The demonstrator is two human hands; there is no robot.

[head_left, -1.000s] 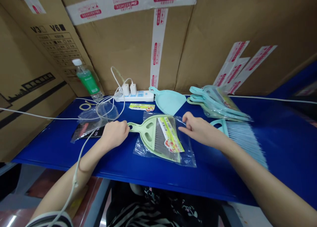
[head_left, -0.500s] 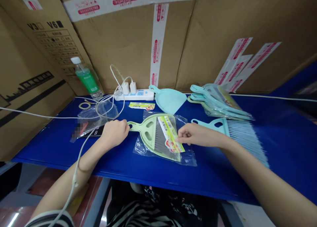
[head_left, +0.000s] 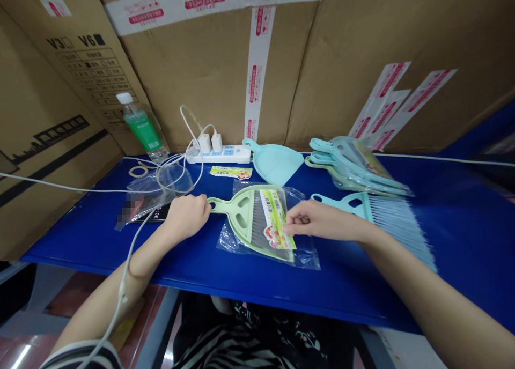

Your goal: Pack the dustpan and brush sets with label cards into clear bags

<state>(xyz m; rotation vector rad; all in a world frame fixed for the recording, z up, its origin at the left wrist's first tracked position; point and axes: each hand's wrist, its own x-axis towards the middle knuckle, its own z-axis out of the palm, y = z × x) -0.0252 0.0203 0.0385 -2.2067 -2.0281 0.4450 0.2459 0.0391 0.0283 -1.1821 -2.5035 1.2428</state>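
Note:
A green dustpan and brush set [head_left: 240,219] lies on a clear plastic bag [head_left: 308,253] in the middle of the blue table. My left hand [head_left: 188,216] is closed around the end of its handle. Over the dark bristles rests a yellow-green label card [head_left: 276,216] with red pictures at its lower end. My right hand [head_left: 308,220] pinches the card's right edge between thumb and fingers. Just right of that hand lies a light blue brush [head_left: 360,204], partly hidden by my wrist.
Behind are a blue dustpan [head_left: 277,162], another label card [head_left: 231,172] and a power strip [head_left: 233,154] with chargers. Bagged dustpan sets [head_left: 358,162] are stacked at back right. A bottle [head_left: 142,127], cables and a phone [head_left: 161,212] sit left. Cardboard [head_left: 217,74] walls the back.
The label card has shifted slightly left and turned more upright over the bristles, with my right hand moving along. My left hand stays on the handle.

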